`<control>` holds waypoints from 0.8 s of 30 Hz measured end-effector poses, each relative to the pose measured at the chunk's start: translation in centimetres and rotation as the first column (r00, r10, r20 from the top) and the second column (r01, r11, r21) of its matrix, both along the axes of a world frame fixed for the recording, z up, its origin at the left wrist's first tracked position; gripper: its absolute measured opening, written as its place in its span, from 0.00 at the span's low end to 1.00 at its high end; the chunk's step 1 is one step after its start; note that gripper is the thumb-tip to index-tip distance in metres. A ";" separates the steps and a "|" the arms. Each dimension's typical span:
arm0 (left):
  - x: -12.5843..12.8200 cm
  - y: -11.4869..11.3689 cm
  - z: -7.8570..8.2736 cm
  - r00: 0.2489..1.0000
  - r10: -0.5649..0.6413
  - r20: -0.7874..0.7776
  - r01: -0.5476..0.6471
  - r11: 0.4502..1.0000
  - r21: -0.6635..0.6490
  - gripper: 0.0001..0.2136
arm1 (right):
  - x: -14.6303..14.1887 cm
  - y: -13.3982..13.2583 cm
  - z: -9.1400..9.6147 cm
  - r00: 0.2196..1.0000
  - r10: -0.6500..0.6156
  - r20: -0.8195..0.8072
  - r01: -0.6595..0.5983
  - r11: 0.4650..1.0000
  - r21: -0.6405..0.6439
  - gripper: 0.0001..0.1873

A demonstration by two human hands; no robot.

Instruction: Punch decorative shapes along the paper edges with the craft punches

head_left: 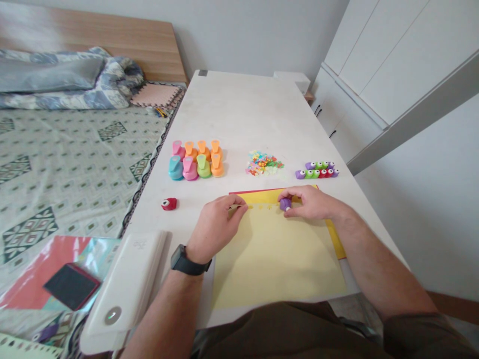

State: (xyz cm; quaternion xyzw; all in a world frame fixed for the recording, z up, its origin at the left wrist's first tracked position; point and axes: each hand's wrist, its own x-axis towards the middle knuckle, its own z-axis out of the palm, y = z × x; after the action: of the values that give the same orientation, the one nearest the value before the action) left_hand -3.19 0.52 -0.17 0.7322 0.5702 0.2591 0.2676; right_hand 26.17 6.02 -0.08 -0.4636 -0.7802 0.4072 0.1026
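Observation:
A pale yellow sheet of paper (280,259) lies in front of me, with a row of small punched shapes along its far edge. My left hand (220,222) pinches the sheet's far left corner, lifting it slightly. Around a small purple craft punch (285,204) the fingers of my right hand (312,202) are closed, at the sheet's far edge to the right of the punched shapes. Beneath the pale sheet, brighter yellow paper (339,239) and a red edge (247,191) stick out.
Large lever punches (190,168) stand at the back left; a red small punch (169,204) sits nearer. Colourful paper cutouts (262,163) are heaped centrally, with several small punches (318,170) at right. A white machine (130,279) occupies the table's left edge, beside the bed (86,179).

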 end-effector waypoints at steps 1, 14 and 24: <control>0.0 0.0 0.0 1.000 -0.001 0.000 0.001 1.000 0.001 0.10 | 0.0 0.0 0.0 1.000 -0.002 0.007 0.002 1.000 0.002 0.20; 0.0 0.0 -0.1 1.000 0.003 -0.005 -0.003 1.000 -0.003 0.09 | -0.1 -0.2 -0.2 0.999 -0.010 -0.037 0.009 0.999 -0.031 0.19; 0.0 0.1 -0.1 1.000 -0.002 -0.008 0.002 1.000 0.003 0.09 | -0.3 -0.2 -0.5 1.000 -0.021 -0.005 0.021 0.999 -0.041 0.17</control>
State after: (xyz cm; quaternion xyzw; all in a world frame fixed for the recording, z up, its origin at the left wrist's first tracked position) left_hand -3.17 0.58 -0.23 0.7344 0.5700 0.2568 0.2643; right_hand 25.84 5.83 -0.62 -0.4727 -0.7665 0.4231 0.0997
